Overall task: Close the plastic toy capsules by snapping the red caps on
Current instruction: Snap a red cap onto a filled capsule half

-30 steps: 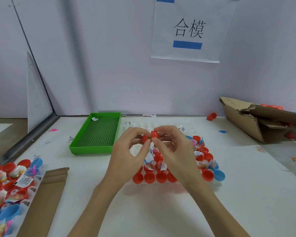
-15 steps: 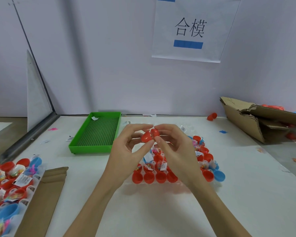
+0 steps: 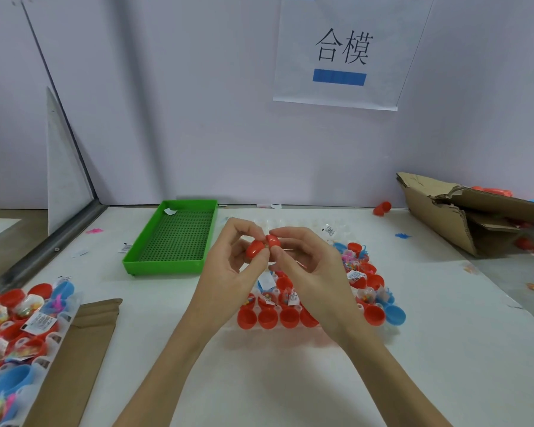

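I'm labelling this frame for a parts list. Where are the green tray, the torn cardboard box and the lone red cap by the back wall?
green tray [image 3: 163,266]: head view, on its near front wall.
cardboard box [image 3: 438,223]: head view, on its outer side.
red cap [image 3: 382,208]: head view, on its rounded body.

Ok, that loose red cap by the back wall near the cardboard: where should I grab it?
The red cap lies on its side, so pinch across its rounded body from above, fingers on opposite sides. The cardboard box crowds its right, so come from the left or front.
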Demonstrator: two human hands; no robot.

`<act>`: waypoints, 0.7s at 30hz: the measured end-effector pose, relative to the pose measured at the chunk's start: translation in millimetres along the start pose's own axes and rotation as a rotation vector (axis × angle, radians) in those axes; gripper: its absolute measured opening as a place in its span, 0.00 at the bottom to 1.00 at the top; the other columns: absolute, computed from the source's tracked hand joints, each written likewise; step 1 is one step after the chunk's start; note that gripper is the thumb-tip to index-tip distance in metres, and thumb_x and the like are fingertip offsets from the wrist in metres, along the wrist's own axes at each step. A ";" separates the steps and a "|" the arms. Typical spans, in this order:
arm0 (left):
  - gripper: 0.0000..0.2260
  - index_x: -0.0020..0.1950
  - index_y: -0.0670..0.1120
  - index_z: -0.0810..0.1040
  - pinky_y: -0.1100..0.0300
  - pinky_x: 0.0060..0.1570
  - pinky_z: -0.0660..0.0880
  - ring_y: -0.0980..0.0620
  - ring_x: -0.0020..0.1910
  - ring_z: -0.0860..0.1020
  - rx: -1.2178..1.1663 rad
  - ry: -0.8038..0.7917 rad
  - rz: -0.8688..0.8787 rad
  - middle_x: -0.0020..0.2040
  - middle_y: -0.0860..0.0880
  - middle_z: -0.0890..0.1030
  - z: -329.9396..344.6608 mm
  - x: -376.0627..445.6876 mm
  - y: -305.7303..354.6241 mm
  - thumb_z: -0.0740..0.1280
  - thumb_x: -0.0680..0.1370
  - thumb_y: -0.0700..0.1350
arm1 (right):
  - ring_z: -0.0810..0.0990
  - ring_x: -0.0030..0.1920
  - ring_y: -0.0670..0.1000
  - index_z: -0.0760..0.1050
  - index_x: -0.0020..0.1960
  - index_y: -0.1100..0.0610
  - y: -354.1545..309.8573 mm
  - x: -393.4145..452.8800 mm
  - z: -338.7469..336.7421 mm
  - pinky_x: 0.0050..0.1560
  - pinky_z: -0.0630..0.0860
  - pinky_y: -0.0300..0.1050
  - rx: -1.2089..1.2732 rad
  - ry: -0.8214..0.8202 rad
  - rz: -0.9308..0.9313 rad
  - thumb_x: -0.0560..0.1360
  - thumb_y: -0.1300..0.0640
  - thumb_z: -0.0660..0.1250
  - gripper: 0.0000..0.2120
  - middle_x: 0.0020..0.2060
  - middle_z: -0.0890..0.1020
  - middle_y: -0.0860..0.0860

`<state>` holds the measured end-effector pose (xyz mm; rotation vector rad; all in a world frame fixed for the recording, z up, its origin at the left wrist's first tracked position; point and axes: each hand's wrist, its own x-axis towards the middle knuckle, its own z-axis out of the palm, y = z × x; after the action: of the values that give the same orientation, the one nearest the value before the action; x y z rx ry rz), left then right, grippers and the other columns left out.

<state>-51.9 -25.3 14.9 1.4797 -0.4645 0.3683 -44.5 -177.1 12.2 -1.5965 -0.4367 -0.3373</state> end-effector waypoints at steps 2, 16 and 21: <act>0.08 0.55 0.44 0.76 0.60 0.50 0.81 0.51 0.48 0.81 -0.013 0.038 0.004 0.52 0.46 0.81 1.2 -0.4 -0.8 0.70 0.77 0.38 | 0.86 0.53 0.46 0.81 0.58 0.49 -0.8 0.1 -1.4 0.49 0.81 0.35 0.012 0.019 -0.009 0.79 0.60 0.72 0.10 0.49 0.86 0.41; 0.14 0.58 0.52 0.85 0.63 0.52 0.80 0.49 0.52 0.86 -0.060 0.134 -0.077 0.54 0.49 0.87 3.1 -2.3 3.8 0.77 0.76 0.37 | 0.84 0.55 0.44 0.81 0.56 0.42 -8.3 3.9 -8.1 0.50 0.79 0.32 -0.067 0.039 -0.119 0.78 0.58 0.72 0.12 0.51 0.85 0.38; 0.11 0.56 0.48 0.86 0.60 0.52 0.82 0.43 0.52 0.86 -0.144 0.134 -0.169 0.52 0.46 0.88 1.4 -1.6 2.6 0.79 0.75 0.40 | 0.84 0.55 0.45 0.81 0.57 0.43 -8.9 4.7 -10.8 0.51 0.79 0.32 -0.069 -0.005 -0.119 0.78 0.58 0.73 0.12 0.52 0.84 0.38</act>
<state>-54.7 -26.4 16.4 1.3342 -0.2519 0.2916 -44.1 -187.2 23.0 -1.6429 -0.5300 -0.4426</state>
